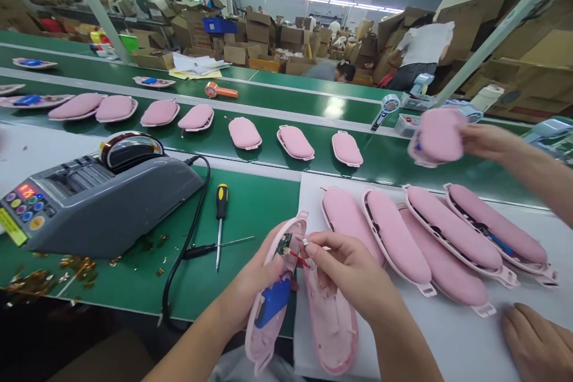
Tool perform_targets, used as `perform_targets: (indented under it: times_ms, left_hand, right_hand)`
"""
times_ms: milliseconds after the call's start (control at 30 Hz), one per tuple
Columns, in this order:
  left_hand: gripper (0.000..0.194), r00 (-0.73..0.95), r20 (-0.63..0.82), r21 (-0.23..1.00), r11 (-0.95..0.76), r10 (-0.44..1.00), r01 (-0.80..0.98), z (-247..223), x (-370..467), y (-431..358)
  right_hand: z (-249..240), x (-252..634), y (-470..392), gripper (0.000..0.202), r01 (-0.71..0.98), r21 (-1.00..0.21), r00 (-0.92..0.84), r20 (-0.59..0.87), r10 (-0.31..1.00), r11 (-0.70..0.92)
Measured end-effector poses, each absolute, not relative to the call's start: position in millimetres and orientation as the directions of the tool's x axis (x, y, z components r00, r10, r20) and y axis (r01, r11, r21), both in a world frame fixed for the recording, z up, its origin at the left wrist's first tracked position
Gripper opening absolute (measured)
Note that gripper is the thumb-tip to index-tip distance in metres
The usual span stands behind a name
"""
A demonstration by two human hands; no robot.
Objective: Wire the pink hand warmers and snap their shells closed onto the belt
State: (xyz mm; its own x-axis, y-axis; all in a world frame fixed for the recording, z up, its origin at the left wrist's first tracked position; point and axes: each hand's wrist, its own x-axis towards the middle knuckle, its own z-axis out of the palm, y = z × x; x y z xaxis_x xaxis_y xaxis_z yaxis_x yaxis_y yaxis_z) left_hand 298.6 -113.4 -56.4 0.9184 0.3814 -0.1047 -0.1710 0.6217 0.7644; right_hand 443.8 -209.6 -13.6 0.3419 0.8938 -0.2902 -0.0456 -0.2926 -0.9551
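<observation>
My left hand [259,274] is closed around a pink oval shell half [254,343], tilted up on its edge. Inside it sit a small green circuit board [285,243] and a blue battery pack [273,303]. Between the thumb and fingers of my right hand [347,265] is a small white wire connector [305,242], close to the board. Thin red wires [299,259] run just below it. Partly under my right hand lies the other pink shell half [333,334], its hollow side facing up.
A co-worker's hand [487,140] holds a pink case [441,136]; another hand [537,334] rests lower right. Pink cases [452,227] lie beside me, more along the green conveyor [268,110]. Left are a tape dispenser [111,209], its black cable and two screwdrivers [221,203].
</observation>
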Motion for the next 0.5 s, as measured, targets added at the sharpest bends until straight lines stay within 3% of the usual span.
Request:
perform_targets:
  times_ms: [200,367,500]
  left_hand:
    - [0.086,0.916,-0.139,0.794,0.595,0.376,-0.124,-57,297,-111]
    - [0.082,0.899,-0.138,0.802,0.579,0.415,-0.144,-59,299,-113]
    - [0.089,0.878,-0.166,0.808,0.572,0.448,-0.139,-72,305,-111]
  right_hand:
    - [-11,459,-205,0.028,-0.156,-0.945,0.182,-0.313,0.932,-0.287]
    - [-2,447,-201,0.016,-0.027,-0.927,0.218,-0.372,0.902,-0.375]
    - [1,435,-202,0.007,0.061,-0.932,0.321,-0.322,0.891,-0.358]
